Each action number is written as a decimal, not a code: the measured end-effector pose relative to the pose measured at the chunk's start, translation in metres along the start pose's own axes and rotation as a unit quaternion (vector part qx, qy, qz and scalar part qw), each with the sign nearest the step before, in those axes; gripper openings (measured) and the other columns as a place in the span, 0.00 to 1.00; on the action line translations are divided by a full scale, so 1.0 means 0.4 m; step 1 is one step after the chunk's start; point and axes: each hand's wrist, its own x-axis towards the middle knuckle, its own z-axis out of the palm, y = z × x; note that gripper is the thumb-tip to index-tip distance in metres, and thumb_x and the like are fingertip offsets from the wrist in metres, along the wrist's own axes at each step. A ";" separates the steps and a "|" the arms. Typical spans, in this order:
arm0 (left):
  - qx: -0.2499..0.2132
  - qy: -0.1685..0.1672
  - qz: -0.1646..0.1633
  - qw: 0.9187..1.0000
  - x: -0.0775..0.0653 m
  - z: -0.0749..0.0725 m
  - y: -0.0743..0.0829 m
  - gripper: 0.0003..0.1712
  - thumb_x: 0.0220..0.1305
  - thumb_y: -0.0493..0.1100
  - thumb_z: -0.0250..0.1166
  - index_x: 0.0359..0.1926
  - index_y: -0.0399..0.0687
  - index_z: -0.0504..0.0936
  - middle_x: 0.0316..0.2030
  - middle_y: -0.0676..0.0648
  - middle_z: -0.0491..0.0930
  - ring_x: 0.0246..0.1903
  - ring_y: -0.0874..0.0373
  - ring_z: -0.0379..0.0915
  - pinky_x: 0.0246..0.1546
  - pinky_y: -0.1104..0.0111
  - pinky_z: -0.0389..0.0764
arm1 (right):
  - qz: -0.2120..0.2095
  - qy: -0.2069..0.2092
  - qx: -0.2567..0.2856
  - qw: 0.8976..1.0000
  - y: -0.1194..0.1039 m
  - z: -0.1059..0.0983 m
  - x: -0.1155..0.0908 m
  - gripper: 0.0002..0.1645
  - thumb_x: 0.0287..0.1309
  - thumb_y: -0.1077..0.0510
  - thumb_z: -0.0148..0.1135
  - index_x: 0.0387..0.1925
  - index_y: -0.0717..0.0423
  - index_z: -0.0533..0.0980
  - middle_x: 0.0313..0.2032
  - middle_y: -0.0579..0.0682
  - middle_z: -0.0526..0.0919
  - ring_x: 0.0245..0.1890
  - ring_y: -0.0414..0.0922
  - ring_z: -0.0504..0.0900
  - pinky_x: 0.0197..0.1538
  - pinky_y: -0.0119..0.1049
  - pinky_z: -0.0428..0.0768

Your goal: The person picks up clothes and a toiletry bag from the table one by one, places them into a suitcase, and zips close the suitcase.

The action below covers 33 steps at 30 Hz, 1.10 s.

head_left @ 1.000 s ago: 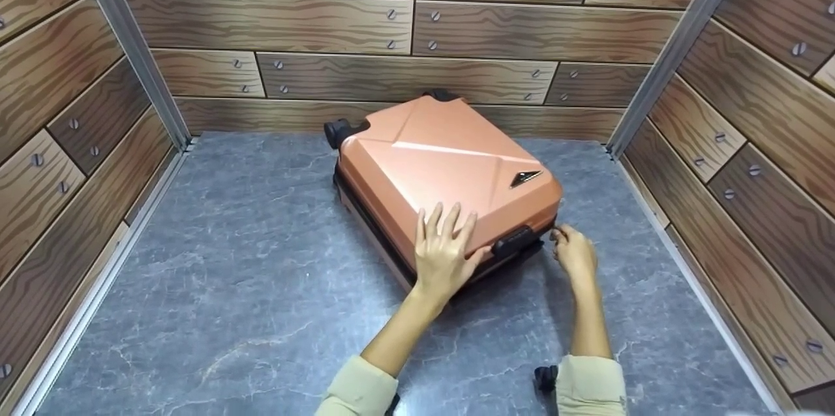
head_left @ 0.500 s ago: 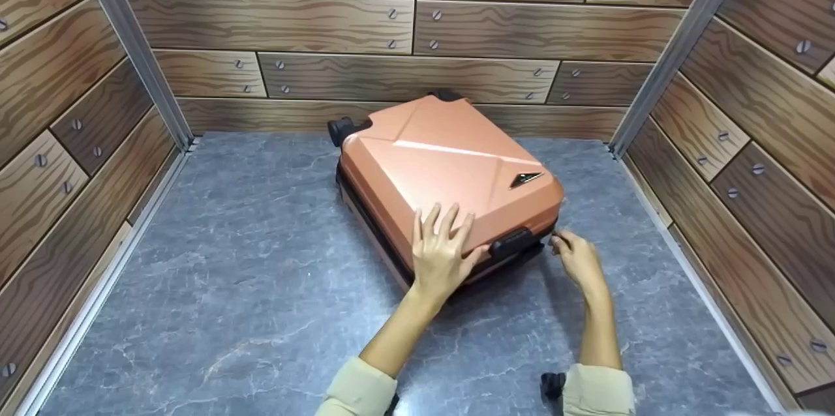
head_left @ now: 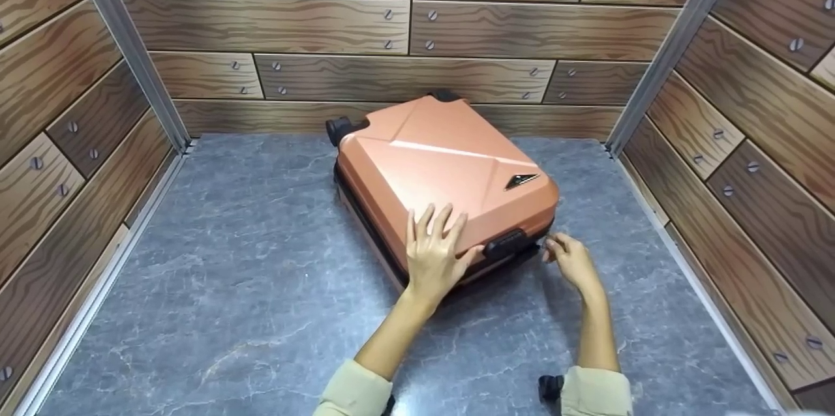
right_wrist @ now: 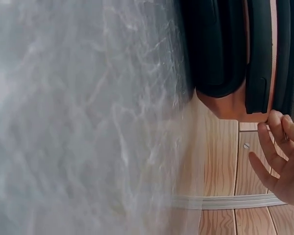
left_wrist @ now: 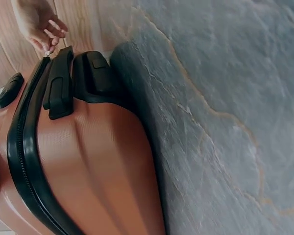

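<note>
An orange hard-shell suitcase (head_left: 450,148) lies flat on the floor, turned at an angle. My left hand (head_left: 432,259) rests on its near corner with the fingers spread over the lid. At the right end of the near side, my right hand (head_left: 573,263) pinches a small zipper pull (left_wrist: 47,53) between thumb and forefinger. The zipper (left_wrist: 20,152) runs round the side between black bands, its teeth closed along the stretch in the left wrist view. A black carry handle (left_wrist: 60,85) sits beside it. On the lid's edge is a black oblong fitting (head_left: 505,244).
Grey marbled flooring (head_left: 248,259) surrounds the suitcase. Wood-patterned walls (head_left: 326,25) with metal corner strips stand at the back and both sides. A black wheel (head_left: 339,130) sticks out at the suitcase's far left corner, close to the back wall.
My right hand has shifted slightly left and nearer, from the suitcase's right corner along its near side. My left hand stays spread on the lid, and the suitcase has hardly moved.
</note>
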 end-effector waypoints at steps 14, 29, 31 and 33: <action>0.191 -0.177 0.060 0.964 0.012 0.030 0.123 0.60 0.35 0.78 0.60 0.64 0.43 0.65 0.62 0.38 0.62 0.62 0.41 0.54 0.61 0.49 0.52 | -0.005 -0.002 0.049 0.999 0.000 -0.007 -0.007 0.13 0.62 0.67 0.45 0.31 0.75 0.73 0.16 0.54 0.76 0.15 0.41 0.75 0.23 0.38 0.77; 0.160 -0.116 0.073 0.978 0.036 0.031 0.090 0.60 0.24 0.72 0.71 0.60 0.43 0.72 0.56 0.40 0.70 0.57 0.41 0.63 0.57 0.53 0.62 | 0.047 0.022 -0.087 0.995 -0.021 -0.007 -0.005 0.13 0.65 0.61 0.49 0.30 0.63 0.77 0.18 0.48 0.76 0.21 0.43 0.77 0.27 0.36 0.70; 0.166 -0.124 0.071 0.976 0.040 0.031 0.090 0.60 0.25 0.72 0.71 0.60 0.44 0.71 0.57 0.40 0.70 0.57 0.42 0.63 0.57 0.52 0.61 | 0.041 0.021 -0.110 0.993 -0.023 -0.006 -0.005 0.13 0.65 0.59 0.49 0.28 0.60 0.76 0.18 0.47 0.76 0.22 0.42 0.74 0.27 0.38 0.68; 0.167 -0.131 0.067 0.975 0.040 0.031 0.090 0.60 0.25 0.72 0.71 0.60 0.44 0.71 0.57 0.40 0.70 0.57 0.42 0.62 0.56 0.52 0.61 | 0.033 0.016 -0.127 0.991 -0.026 -0.002 -0.009 0.14 0.65 0.58 0.49 0.27 0.58 0.76 0.18 0.46 0.76 0.22 0.43 0.73 0.28 0.39 0.67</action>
